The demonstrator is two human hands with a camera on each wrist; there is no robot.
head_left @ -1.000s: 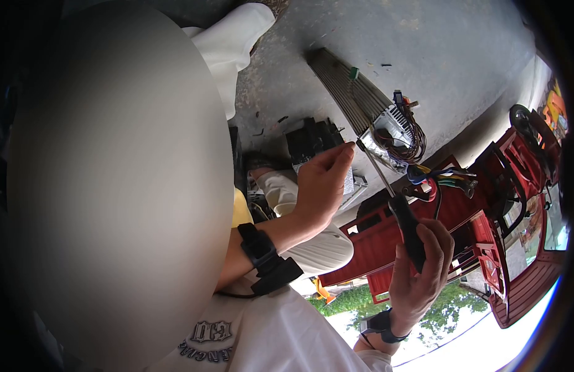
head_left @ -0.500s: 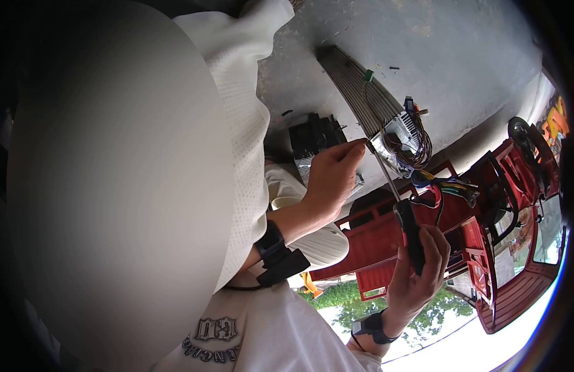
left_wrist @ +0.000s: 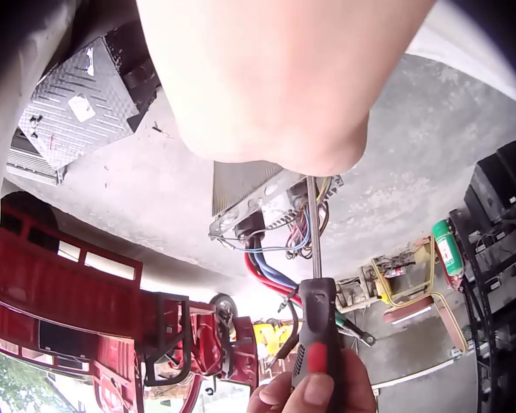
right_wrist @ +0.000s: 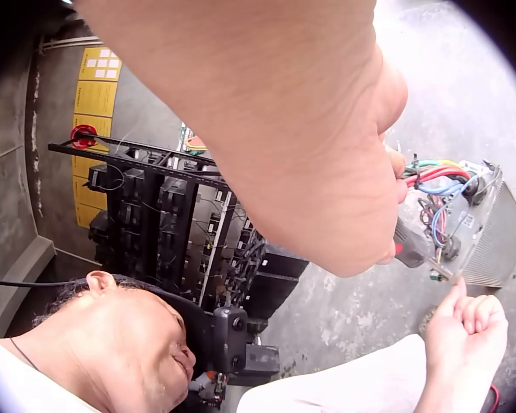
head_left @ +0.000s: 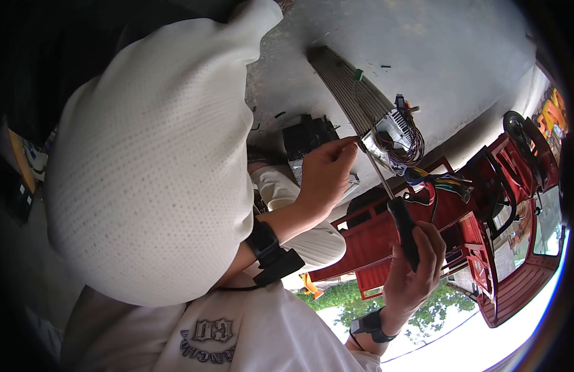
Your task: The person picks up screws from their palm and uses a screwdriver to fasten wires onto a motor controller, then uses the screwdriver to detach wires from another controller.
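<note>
In the head view, my right hand (head_left: 414,266) grips the black handle of a screwdriver (head_left: 403,230), its fingers wrapped round the grip. The steel shaft slants up to the corner of a finned metal box (head_left: 355,93). My left hand (head_left: 327,177) is at that corner, thumb and forefinger pinched at the shaft's tip; any small part between them is hidden. A bundle of thin wires (head_left: 411,142) hangs at the box's end. From the left wrist, the shaft (left_wrist: 316,224) passes under the left hand. In the right wrist view, the left hand's (right_wrist: 469,331) other fingers are curled.
A black unit (head_left: 309,136) lies on the concrete floor (head_left: 436,56) by the leg. Thick coloured cables (head_left: 445,183) come off the box. Beyond stands a red cargo vehicle (head_left: 374,245). The right wrist view shows a black rack (right_wrist: 159,206) and a person's head (right_wrist: 112,344).
Both hands and the screwdriver keep nearly the same pose at the box's corner. The head view has shifted slightly, and more white cloth shows at its left.
</note>
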